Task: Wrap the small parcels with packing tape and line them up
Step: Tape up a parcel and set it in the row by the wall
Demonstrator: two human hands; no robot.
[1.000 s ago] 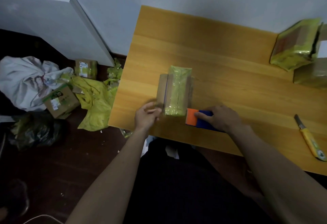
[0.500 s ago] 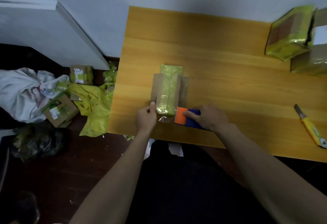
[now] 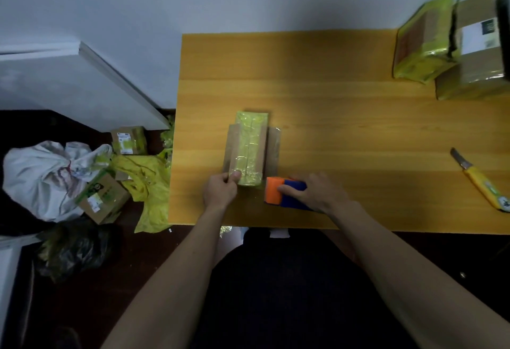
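A small parcel (image 3: pixel 249 147) wrapped in yellow-green tape stands near the front left of the wooden table (image 3: pixel 331 94), with brown flaps to either side. My left hand (image 3: pixel 220 190) pinches the parcel's near left corner, thumb pressed on the tape. My right hand (image 3: pixel 317 191) grips an orange and blue tape dispenser (image 3: pixel 278 192) just right of the parcel's near end. Two other taped parcels (image 3: pixel 423 45) (image 3: pixel 474 59) stand at the table's far right corner.
A yellow-handled knife (image 3: pixel 481 183) lies on the table's right side. On the floor to the left are small cardboard boxes (image 3: pixel 103 198), yellow wrapping (image 3: pixel 146 180), a white bag (image 3: pixel 41 180) and a black bag (image 3: pixel 74 249). A white board (image 3: pixel 69 83) leans on the wall.
The parcel's left flap has come down from upright to lie lower. My left hand moved in to pinch the parcel's near corner. The dispenser stayed by the parcel's near end.
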